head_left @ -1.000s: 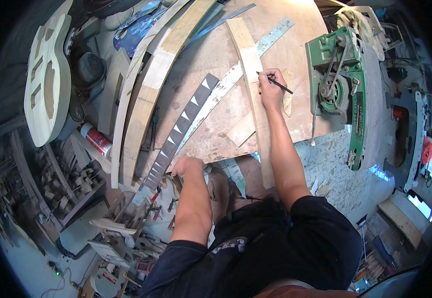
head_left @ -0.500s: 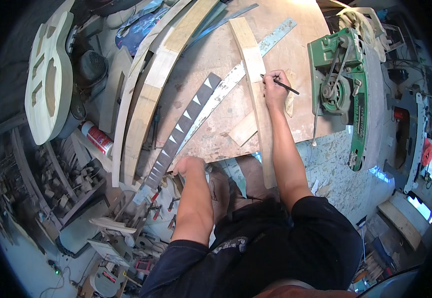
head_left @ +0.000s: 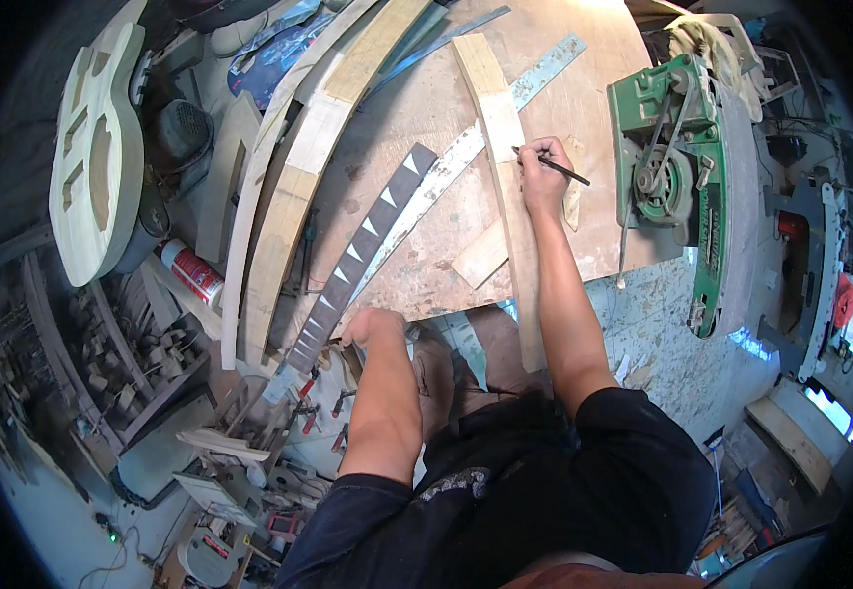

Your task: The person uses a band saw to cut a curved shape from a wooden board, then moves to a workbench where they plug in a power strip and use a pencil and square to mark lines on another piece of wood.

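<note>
My right hand [head_left: 544, 177] grips a slim black pencil [head_left: 574, 176], its tip at a long, slightly curved wooden strip [head_left: 510, 201]. That strip lies across a flat metal straightedge [head_left: 548, 73] on the plywood table [head_left: 426, 245]. My left hand [head_left: 374, 326] is curled at the table's front edge, close to the lower end of a dark fretboard [head_left: 377, 221] with pale triangular inlays. What its fingers hold, if anything, is hidden. A short pale board [head_left: 482, 255] lies beside the strip, and a small wood offcut [head_left: 572, 206] is partly behind my right hand.
A green belt-driven machine [head_left: 657, 157] stands right of the table. Long curved wooden pieces [head_left: 294, 182] fill the left side, near a red-and-white can [head_left: 191, 273]. A pale guitar body [head_left: 73, 236] is at far left. Red-handled clamps [head_left: 309, 402] sit below the table edge.
The pencil tip has shifted very slightly at the edge of the wooden strip. My left hand stays in place.
</note>
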`<move>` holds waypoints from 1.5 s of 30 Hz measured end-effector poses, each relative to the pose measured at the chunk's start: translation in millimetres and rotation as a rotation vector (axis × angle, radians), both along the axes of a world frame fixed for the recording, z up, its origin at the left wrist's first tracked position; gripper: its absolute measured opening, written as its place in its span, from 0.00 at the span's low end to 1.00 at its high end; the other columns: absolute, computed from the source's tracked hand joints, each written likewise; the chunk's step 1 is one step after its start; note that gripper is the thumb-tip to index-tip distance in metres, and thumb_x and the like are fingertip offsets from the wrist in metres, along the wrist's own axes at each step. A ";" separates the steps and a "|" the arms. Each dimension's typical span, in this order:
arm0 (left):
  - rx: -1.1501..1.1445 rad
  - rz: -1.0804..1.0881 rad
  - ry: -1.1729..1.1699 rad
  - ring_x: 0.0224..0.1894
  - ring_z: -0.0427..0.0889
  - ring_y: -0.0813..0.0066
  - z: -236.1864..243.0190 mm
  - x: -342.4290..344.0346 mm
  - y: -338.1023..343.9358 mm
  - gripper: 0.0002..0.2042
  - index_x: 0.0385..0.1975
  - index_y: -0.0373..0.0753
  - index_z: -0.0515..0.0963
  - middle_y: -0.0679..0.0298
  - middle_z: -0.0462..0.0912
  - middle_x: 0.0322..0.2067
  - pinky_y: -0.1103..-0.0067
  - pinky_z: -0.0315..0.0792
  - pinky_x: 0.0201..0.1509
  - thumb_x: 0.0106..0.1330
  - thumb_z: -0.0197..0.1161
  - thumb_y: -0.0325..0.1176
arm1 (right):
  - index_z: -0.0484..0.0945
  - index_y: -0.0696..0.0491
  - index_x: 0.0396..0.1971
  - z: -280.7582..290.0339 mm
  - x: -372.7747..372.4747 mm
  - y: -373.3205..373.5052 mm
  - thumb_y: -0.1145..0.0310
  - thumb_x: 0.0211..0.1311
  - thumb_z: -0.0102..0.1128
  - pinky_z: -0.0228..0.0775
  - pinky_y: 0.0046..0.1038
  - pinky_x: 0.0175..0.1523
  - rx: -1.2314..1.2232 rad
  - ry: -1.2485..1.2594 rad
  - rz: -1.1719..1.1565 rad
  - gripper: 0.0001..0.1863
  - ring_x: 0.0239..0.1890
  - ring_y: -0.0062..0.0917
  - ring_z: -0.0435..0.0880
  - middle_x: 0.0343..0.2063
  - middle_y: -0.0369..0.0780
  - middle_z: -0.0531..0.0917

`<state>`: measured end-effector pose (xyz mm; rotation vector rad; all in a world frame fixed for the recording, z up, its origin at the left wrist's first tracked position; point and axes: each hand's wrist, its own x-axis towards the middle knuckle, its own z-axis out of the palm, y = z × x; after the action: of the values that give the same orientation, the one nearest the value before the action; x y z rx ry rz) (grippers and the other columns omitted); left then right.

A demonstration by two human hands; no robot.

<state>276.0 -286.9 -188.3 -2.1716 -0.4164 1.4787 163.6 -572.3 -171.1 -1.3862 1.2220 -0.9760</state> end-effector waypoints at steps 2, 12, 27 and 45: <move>0.002 0.105 -0.079 0.61 0.75 0.66 -4.1 -0.1 1.4 0.26 0.65 0.39 0.61 0.60 0.77 0.58 0.65 0.58 0.67 0.71 0.38 0.44 | 0.75 0.57 0.24 -0.7 -0.6 -0.7 0.75 0.52 0.61 0.60 0.19 0.25 -0.013 0.024 0.003 0.04 0.19 0.12 0.69 0.16 0.31 0.74; -0.021 0.706 -0.508 0.60 0.75 0.64 -17.8 -4.1 7.2 0.25 0.66 0.38 0.59 0.58 0.76 0.59 0.66 0.61 0.66 0.71 0.36 0.42 | 0.76 0.57 0.23 -2.1 -0.5 -1.0 0.75 0.52 0.61 0.62 0.20 0.25 -0.055 0.035 0.054 0.04 0.18 0.13 0.71 0.15 0.32 0.76; -0.053 1.159 -0.823 0.60 0.75 0.61 -17.7 -5.4 7.1 0.25 0.68 0.36 0.55 0.56 0.75 0.59 0.66 0.66 0.65 0.72 0.33 0.39 | 0.76 0.58 0.23 -0.1 1.0 1.1 0.76 0.53 0.61 0.63 0.18 0.25 -0.042 -0.015 0.087 0.04 0.18 0.12 0.72 0.16 0.33 0.77; -0.069 1.370 -0.995 0.60 0.75 0.57 16.9 -0.3 -12.7 0.25 0.69 0.34 0.51 0.54 0.73 0.60 0.67 0.71 0.63 0.74 0.30 0.36 | 0.74 0.57 0.24 -3.5 0.0 -0.4 0.77 0.56 0.57 0.63 0.17 0.22 -0.094 0.033 0.112 0.04 0.17 0.13 0.73 0.17 0.36 0.79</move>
<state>275.7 -299.7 -171.4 -2.5742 -2.5442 0.5993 163.6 -572.7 -174.7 -1.5331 1.1220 -0.9458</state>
